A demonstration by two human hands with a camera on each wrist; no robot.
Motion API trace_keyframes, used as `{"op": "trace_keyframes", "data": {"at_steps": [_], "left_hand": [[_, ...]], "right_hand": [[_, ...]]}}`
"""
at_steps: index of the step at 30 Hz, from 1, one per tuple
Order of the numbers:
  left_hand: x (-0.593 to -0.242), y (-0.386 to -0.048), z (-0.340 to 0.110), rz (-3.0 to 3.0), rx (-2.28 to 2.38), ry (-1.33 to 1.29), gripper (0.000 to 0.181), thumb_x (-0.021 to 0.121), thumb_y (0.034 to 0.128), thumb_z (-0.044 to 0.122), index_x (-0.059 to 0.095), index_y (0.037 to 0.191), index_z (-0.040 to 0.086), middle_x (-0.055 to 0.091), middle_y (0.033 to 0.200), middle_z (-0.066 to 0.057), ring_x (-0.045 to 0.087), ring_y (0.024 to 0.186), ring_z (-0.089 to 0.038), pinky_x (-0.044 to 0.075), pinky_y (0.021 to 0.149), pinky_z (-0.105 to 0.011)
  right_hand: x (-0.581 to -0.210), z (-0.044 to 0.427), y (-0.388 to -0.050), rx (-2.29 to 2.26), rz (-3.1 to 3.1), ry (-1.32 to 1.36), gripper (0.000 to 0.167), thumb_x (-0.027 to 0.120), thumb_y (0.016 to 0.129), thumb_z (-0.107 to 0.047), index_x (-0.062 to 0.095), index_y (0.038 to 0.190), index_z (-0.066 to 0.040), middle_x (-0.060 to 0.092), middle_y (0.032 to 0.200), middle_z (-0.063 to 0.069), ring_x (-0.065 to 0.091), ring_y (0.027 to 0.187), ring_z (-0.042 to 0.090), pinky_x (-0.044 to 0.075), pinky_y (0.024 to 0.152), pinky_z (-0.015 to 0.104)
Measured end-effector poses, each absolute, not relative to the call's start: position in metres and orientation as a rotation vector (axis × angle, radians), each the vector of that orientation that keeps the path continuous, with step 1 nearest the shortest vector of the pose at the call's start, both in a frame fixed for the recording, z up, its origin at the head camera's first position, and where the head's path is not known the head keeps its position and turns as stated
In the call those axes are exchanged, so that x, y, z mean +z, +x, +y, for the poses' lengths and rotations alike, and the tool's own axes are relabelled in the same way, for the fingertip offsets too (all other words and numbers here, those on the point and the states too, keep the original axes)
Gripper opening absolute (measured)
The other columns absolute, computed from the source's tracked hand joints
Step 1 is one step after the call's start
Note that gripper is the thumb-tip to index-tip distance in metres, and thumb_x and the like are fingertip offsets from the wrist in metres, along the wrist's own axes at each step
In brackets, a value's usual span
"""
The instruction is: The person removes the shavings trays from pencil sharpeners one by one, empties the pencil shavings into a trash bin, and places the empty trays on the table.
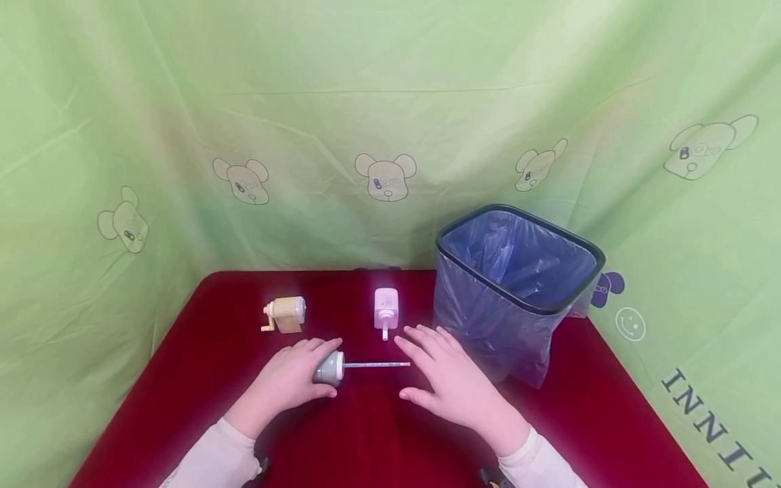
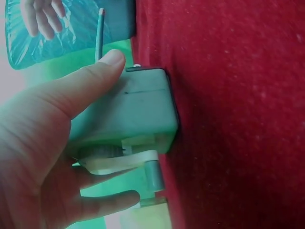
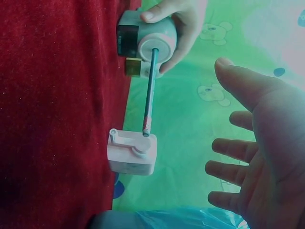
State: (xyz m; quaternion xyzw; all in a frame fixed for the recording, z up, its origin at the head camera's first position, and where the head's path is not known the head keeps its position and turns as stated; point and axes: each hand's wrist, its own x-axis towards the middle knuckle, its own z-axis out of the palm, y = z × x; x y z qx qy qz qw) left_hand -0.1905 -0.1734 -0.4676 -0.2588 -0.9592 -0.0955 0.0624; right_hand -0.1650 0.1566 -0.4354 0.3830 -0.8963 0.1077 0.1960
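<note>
A grey-green crank sharpener (image 1: 329, 368) lies under my left hand (image 1: 293, 376), which grips it between thumb and fingers. In the left wrist view the thumb rests along the body of the sharpener (image 2: 138, 102), and its crank (image 2: 119, 163) shows below. A pencil (image 1: 375, 364) sticks out of the sharpener's white front, pointing right; its pink end (image 3: 147, 126) shows in the right wrist view. My right hand (image 1: 454, 383) is held beyond the pencil's free end, fingers spread, touching nothing. In the right wrist view this hand (image 3: 267, 138) is apart from the pencil.
A pink-white crank sharpener (image 1: 386, 308) stands behind the pencil. To the left is a yellow one (image 1: 288, 314) with its crank. A bin (image 1: 512, 291) lined with a blue bag stands at the right rear of the red-covered table (image 1: 366, 440). Green cloth (image 1: 317, 122) hangs behind.
</note>
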Motion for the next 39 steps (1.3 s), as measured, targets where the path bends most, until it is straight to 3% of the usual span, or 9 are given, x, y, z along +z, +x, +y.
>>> {"op": "trace_keyframes", "data": {"at_steps": [11,22,39], "left_hand": [[-0.475,-0.195,-0.178,-2.923,-0.487,-0.716,0.076,0.092,0.0698,0.046,0.059,0.134,0.022,0.066,0.12,0.003,0.063,0.101,-0.015,0.056,0.087,-0.041],[-0.48,-0.196,-0.182,-2.928,-0.7,-0.69,0.075,0.095,0.0695,0.038,0.058,0.133,0.022,0.062,0.12,0.007,0.061,0.096,-0.009,0.055,0.088,-0.036],[-0.492,-0.201,-0.192,-2.919,-0.96,-0.687,0.074,0.096,0.0687,0.032,0.055,0.128,0.018,0.062,0.112,0.006,0.059,0.093,-0.01,0.054,0.083,-0.035]], "right_hand": [[-0.437,0.157,-0.166,0.293,-2.513,1.071,0.078,0.075,0.087,-0.054,0.05,0.15,-0.016,0.05,0.153,0.009,0.044,0.144,0.034,0.032,0.118,0.058],[-0.439,0.156,-0.166,0.295,-2.515,1.07,0.078,0.075,0.087,-0.054,0.05,0.15,-0.016,0.05,0.153,0.009,0.044,0.145,0.033,0.033,0.118,0.058],[-0.439,0.155,-0.167,0.297,-2.513,1.071,0.078,0.075,0.087,-0.054,0.05,0.15,-0.016,0.052,0.152,0.009,0.045,0.144,0.032,0.034,0.118,0.057]]}}
